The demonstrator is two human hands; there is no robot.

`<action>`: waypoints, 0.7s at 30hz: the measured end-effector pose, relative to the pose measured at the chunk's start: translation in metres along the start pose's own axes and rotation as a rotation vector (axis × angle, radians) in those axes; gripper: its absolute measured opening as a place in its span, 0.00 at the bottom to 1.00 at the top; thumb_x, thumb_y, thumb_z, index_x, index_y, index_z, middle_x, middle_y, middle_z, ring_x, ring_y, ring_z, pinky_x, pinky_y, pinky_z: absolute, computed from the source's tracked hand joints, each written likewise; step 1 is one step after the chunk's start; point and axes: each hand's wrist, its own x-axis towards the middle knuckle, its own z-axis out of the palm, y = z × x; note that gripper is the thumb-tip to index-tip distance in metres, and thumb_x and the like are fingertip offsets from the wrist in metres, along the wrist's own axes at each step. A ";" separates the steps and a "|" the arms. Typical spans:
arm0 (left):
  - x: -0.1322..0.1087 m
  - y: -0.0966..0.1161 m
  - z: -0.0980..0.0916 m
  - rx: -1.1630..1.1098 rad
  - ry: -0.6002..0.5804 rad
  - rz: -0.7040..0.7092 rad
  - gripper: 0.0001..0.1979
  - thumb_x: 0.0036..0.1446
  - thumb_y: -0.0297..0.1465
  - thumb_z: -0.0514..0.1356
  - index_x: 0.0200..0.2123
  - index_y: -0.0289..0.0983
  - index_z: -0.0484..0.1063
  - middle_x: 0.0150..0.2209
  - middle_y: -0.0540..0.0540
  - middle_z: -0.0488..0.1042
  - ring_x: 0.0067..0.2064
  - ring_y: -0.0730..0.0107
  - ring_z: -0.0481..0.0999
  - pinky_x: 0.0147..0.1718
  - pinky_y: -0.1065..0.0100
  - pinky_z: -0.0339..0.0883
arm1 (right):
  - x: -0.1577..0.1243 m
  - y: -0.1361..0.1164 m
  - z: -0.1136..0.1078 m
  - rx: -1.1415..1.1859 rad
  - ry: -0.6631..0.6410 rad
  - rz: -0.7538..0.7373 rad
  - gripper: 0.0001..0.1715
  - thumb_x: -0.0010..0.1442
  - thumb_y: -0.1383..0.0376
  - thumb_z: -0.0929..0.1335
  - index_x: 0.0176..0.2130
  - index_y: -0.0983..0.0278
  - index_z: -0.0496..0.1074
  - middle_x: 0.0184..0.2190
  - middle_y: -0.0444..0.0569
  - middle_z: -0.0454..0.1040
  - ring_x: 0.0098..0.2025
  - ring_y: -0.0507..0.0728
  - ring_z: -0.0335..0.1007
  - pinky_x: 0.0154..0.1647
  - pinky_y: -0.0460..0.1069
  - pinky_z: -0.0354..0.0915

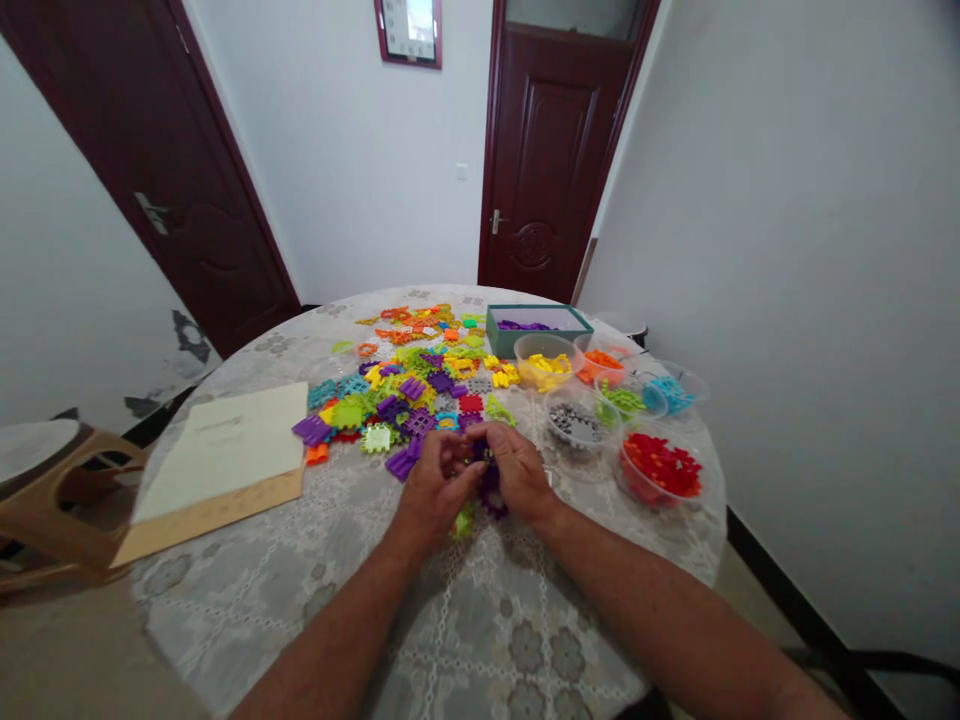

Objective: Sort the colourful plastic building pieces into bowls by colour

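My left hand (436,490) and my right hand (519,472) meet over the near side of the pile, fingertips together. Both have their fingers closed around a dark purple plastic building piece (493,502), which they partly hide. A lime green piece (463,522) shows just below my left thumb. Beyond the hands spreads a heap of interlocking plastic pieces in many colours, among them a purple square lattice (420,422), a red square (471,403) and a lime gear-edged square (377,437).
At right stand clear bowls of sorted pieces: red (664,467), grey (577,423), yellow (546,370), orange, green and blue. A green box (501,340) with purple pieces sits behind. Cream paper (232,440) lies on cardboard (217,512) at left. A stool (82,490) stands beside the round table.
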 end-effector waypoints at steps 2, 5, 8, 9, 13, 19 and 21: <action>0.004 -0.004 -0.003 -0.160 -0.052 -0.075 0.17 0.60 0.38 0.64 0.48 0.42 0.62 0.35 0.52 0.76 0.31 0.69 0.78 0.31 0.68 0.74 | -0.001 -0.002 0.004 -0.056 -0.036 -0.053 0.23 0.74 0.49 0.61 0.47 0.55 0.79 0.44 0.47 0.79 0.48 0.57 0.74 0.54 0.52 0.68; 0.008 -0.006 -0.010 -0.251 -0.053 -0.129 0.20 0.60 0.39 0.63 0.52 0.41 0.63 0.34 0.52 0.75 0.29 0.71 0.76 0.29 0.68 0.73 | 0.003 -0.005 -0.002 -0.193 -0.075 -0.153 0.20 0.75 0.54 0.60 0.53 0.55 0.77 0.51 0.48 0.77 0.55 0.58 0.72 0.61 0.55 0.65; 0.009 -0.001 -0.016 -0.143 0.070 -0.142 0.19 0.62 0.40 0.61 0.52 0.40 0.67 0.33 0.52 0.75 0.29 0.69 0.77 0.31 0.66 0.73 | 0.011 -0.007 -0.020 -0.467 -0.134 -0.240 0.18 0.73 0.60 0.62 0.56 0.57 0.74 0.55 0.52 0.75 0.59 0.60 0.68 0.64 0.57 0.61; 0.009 0.001 -0.018 -0.082 0.119 -0.139 0.16 0.63 0.40 0.61 0.51 0.40 0.68 0.31 0.53 0.75 0.29 0.69 0.77 0.32 0.66 0.72 | 0.012 -0.008 -0.027 -0.587 -0.162 -0.226 0.17 0.72 0.62 0.62 0.55 0.58 0.74 0.54 0.54 0.74 0.58 0.61 0.68 0.63 0.57 0.62; 0.010 0.002 -0.026 0.068 0.239 -0.120 0.10 0.65 0.40 0.58 0.43 0.41 0.69 0.24 0.55 0.74 0.27 0.67 0.76 0.33 0.66 0.70 | 0.013 -0.010 -0.052 -1.037 -0.302 -0.013 0.16 0.66 0.66 0.65 0.52 0.62 0.76 0.50 0.58 0.75 0.49 0.63 0.74 0.53 0.55 0.66; 0.011 -0.011 -0.027 0.036 0.241 -0.168 0.12 0.65 0.43 0.58 0.43 0.42 0.68 0.27 0.52 0.78 0.28 0.65 0.79 0.31 0.66 0.72 | 0.009 -0.001 -0.064 -1.118 -0.394 0.084 0.19 0.61 0.63 0.71 0.52 0.61 0.76 0.48 0.58 0.77 0.47 0.63 0.75 0.47 0.52 0.64; 0.011 -0.010 -0.026 0.047 0.218 -0.152 0.12 0.65 0.43 0.58 0.44 0.42 0.68 0.28 0.52 0.78 0.29 0.64 0.80 0.32 0.65 0.73 | 0.011 0.003 -0.066 -1.052 -0.393 0.073 0.18 0.60 0.63 0.72 0.50 0.62 0.76 0.46 0.56 0.78 0.46 0.63 0.74 0.46 0.52 0.64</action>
